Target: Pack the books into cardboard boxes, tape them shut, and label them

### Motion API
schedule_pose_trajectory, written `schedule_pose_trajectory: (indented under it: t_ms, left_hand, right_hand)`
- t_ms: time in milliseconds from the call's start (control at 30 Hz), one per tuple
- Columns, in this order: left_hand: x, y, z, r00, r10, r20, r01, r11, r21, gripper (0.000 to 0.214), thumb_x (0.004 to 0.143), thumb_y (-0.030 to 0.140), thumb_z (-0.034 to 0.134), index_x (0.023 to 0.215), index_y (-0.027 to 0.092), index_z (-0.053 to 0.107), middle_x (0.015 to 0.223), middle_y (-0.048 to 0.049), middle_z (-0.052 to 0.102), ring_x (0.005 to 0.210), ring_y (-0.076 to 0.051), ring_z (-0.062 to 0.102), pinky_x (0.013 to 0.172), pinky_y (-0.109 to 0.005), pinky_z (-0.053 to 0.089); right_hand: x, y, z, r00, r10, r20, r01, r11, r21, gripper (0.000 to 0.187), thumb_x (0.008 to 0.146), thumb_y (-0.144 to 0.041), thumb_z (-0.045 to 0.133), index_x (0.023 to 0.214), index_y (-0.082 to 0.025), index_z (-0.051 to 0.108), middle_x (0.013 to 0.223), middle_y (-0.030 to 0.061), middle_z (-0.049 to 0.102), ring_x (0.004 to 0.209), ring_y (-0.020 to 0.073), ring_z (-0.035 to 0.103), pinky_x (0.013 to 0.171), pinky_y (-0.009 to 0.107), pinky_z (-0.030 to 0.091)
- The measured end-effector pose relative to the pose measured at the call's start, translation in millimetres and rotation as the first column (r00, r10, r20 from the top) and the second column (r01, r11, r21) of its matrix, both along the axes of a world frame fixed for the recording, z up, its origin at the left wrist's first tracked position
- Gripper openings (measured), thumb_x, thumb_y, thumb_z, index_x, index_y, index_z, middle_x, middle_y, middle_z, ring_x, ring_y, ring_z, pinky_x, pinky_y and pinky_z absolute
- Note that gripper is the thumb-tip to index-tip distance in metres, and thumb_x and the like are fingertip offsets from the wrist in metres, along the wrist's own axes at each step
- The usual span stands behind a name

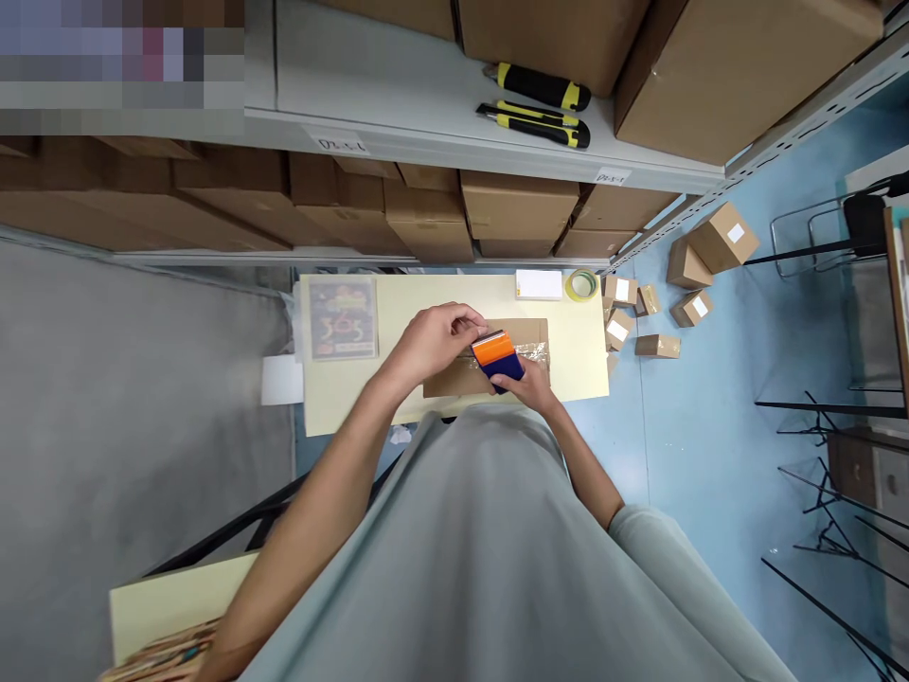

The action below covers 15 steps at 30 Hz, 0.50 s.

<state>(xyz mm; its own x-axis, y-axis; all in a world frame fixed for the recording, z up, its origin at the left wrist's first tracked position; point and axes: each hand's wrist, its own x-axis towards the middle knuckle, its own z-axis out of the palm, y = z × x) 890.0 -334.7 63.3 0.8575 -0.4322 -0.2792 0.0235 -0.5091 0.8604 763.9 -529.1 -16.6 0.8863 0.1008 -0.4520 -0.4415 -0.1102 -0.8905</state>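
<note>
A flat brown cardboard box (529,333) lies on a small pale yellow table (398,393). My right hand (529,381) grips an orange and blue tape dispenser (497,354) on top of the box, with clear tape (534,351) stretched to its right. My left hand (438,336) has its fingers curled and pinched at the tape just left of the dispenser, pressing on the box.
A bagged colourful printed item (342,318) lies at the table's left, a white card (538,284) and a tape roll (581,284) at its far edge. Several small boxes (657,301) litter the blue floor at right. Utility knives (536,106) rest on a shelf above stacked cartons.
</note>
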Motion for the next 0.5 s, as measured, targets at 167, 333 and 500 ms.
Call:
schedule_pose_trajectory:
  t_ms: [167,333,500]
  left_hand:
    - [-26.8,1.6,49.9,0.963,-0.003,0.27,0.01,1.0,-0.028,0.019,0.103,0.038,0.065,0.098,0.027,0.08,0.102,-0.0057,0.076,0.092,-0.025,0.069,0.087,-0.039,0.058]
    - [-59.6,15.2,84.1,0.815,-0.032,0.578,0.075,0.996,-0.05,0.013,0.105,0.027,0.067,0.105,0.03,0.08,0.098,-0.005,0.077,0.093,-0.023,0.071,0.091,-0.041,0.06]
    - [-88.8,31.8,98.2,0.731,-0.063,0.679,0.094,0.996,-0.009,0.018,0.103,0.022,0.069,0.109,0.034,0.081,0.095,-0.003,0.08,0.085,-0.023,0.075,0.082,-0.041,0.064]
  right_hand:
    - [-9.0,-1.0,26.1,0.992,-0.015,0.122,0.031,0.992,-0.125,0.061,0.081,-0.07,0.089,0.119,-0.024,0.077,0.104,0.0073,0.081,0.102,0.0328,0.075,0.095,0.043,0.061]
    - [-16.9,-14.3,52.6,0.897,0.146,0.417,0.012,0.936,-0.353,0.051,0.082,-0.063,0.093,0.114,-0.025,0.081,0.106,0.0123,0.08,0.106,0.0353,0.073,0.099,0.047,0.059]
    - [-22.7,-25.8,60.5,0.761,0.308,0.571,0.061,0.842,-0.536,0.033,0.097,-0.057,0.08,0.091,-0.025,0.075,0.079,0.0073,0.069,0.08,0.0288,0.066,0.082,0.043,0.056]
